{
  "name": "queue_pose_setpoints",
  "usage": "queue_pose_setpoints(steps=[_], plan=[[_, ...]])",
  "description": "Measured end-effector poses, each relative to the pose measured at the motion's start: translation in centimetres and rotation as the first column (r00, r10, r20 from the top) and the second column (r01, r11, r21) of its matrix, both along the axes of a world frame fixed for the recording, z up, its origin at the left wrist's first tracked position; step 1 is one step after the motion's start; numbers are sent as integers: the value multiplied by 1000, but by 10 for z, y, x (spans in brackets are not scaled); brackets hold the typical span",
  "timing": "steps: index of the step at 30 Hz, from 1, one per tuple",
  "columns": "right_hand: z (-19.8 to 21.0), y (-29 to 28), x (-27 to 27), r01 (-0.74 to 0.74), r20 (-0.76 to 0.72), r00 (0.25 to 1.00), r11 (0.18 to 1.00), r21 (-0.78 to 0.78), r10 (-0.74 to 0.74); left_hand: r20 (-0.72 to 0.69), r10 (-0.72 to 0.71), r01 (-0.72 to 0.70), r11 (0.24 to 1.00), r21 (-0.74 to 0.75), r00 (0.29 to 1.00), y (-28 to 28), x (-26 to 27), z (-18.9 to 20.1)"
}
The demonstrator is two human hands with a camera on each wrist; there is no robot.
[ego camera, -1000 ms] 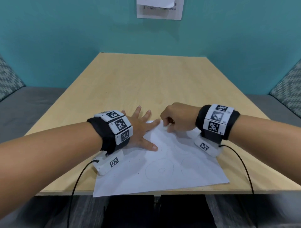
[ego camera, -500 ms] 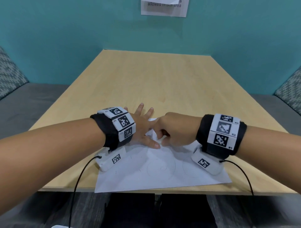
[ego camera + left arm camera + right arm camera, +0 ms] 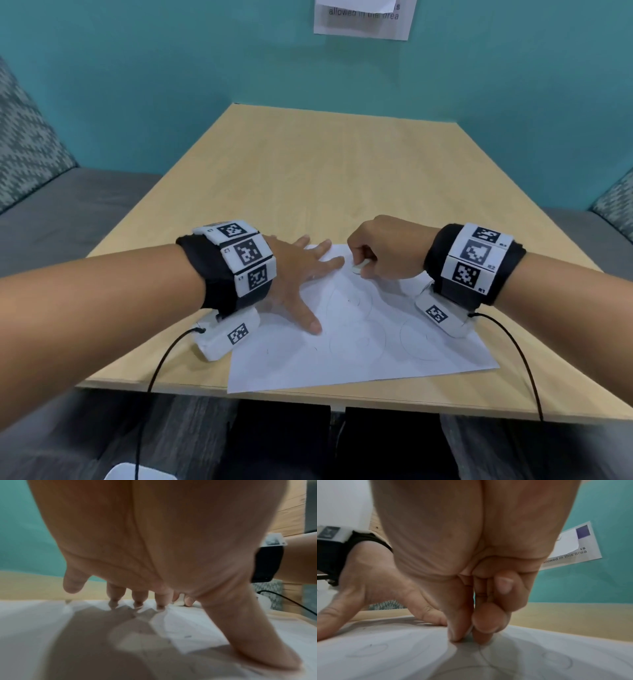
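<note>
A white sheet of paper (image 3: 359, 346) with faint pencil circles lies at the near edge of the wooden table (image 3: 325, 171). My left hand (image 3: 301, 274) lies flat on the sheet's far left part, fingers spread and thumb stretched out; its fingertips (image 3: 116, 596) and thumb press the paper (image 3: 42, 628). My right hand (image 3: 371, 263) is curled into a fist near the sheet's far edge and pinches a small white eraser (image 3: 359, 267) between thumb and forefinger, its end down on the paper (image 3: 385, 655). In the right wrist view the pinching fingertips (image 3: 481, 628) almost hide the eraser.
A teal wall with a printed notice (image 3: 363, 17) stands behind the table. Grey benches with patterned cushions (image 3: 27, 144) flank both sides. Black cables (image 3: 520, 359) run from the wrist cameras over the near table edge. The sheet overhangs that edge a little.
My right hand slid with the eraser toward the left thumb, then back up toward the sheet's far edge. The left hand has stayed pressed on the paper.
</note>
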State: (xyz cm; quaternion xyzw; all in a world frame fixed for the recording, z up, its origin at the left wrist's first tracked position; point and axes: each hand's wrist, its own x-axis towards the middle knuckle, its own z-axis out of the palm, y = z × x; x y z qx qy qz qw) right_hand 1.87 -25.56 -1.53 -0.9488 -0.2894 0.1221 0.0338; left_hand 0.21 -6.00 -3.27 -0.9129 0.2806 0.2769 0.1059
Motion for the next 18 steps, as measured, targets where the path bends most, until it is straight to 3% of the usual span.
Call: queue_pose_setpoints(steps=[6, 11, 16, 18], plan=[[-7, 22, -40, -218, -139, 966, 976, 28, 219, 12, -39, 40, 997, -69, 999, 4, -3, -7], [2, 14, -8, -66, 9, 998, 998, -6, 66, 17, -21, 22, 997, -67, 1000, 6, -2, -10], [-3, 34, -45, -247, -98, 964, 969, 1, 246, 2, -28, 28, 995, -95, 1000, 5, -7, -5], [2, 31, -31, -195, -40, 980, 980, -37, 193, 13, -30, 31, 995, -99, 999, 6, -6, -6]])
